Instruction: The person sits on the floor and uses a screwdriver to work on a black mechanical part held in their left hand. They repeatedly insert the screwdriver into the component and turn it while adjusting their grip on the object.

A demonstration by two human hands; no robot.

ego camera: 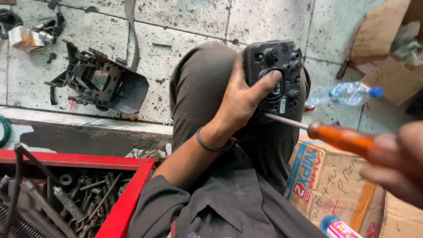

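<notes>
My left hand (241,102) grips a black plastic housing (274,77) with round sockets and screw holes, resting it on my knee in dark trousers; the thumb lies across its middle. My right hand (398,161), blurred at the right edge, holds an orange-handled screwdriver (339,136). Its metal shaft points left, and the tip touches the lower edge of the housing. A dark band circles my left wrist.
A red tray (128,194) of bolts and tools sits at lower left. Another black plastic part (99,83) lies on the dirty tiled floor. A clear water bottle with a blue cap (346,93) and cardboard boxes (328,185) are on the right.
</notes>
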